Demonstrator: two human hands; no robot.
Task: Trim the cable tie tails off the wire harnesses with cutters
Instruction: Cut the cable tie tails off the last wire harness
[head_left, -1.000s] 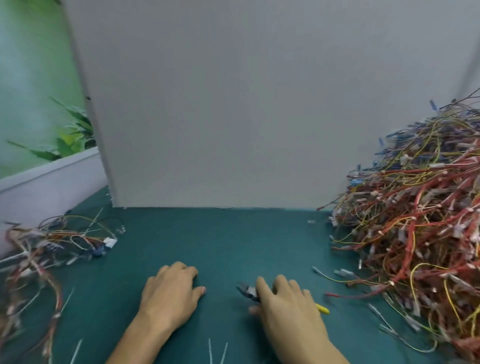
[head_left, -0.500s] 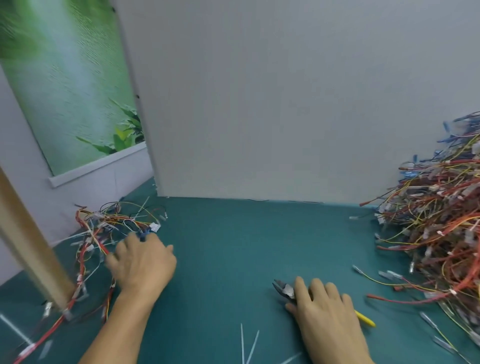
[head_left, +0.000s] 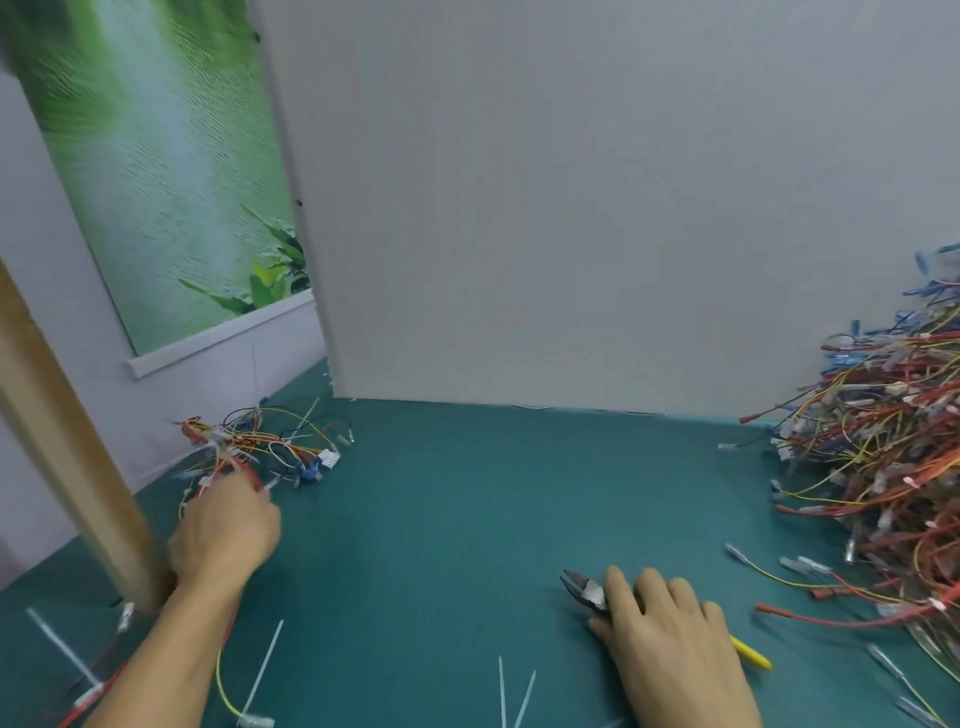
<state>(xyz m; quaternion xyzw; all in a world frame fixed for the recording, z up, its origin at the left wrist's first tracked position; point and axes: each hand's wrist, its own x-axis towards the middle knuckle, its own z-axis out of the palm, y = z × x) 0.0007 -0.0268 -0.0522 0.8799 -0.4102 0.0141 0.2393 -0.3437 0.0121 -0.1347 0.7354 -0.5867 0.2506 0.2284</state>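
Near tabletop (head_left: 441, 519) front edge: cutters (head_left: 586, 592) flat, right hand (head_left: 670, 639) fingers curled over yellow handles. Left hand (head_left: 223, 535) fingers grip small wire harness (head_left: 260, 447) by left edge. Big harness pile (head_left: 883, 467) along right edge. Cut tie tails (head_left: 514, 691) at front edge.

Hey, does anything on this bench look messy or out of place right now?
Nothing looks damaged, but loose cable tie tails lie scattered on the green mat nearest the person. The big heap of wire harnesses on the right spills loose leads toward the right hand and its cutters.
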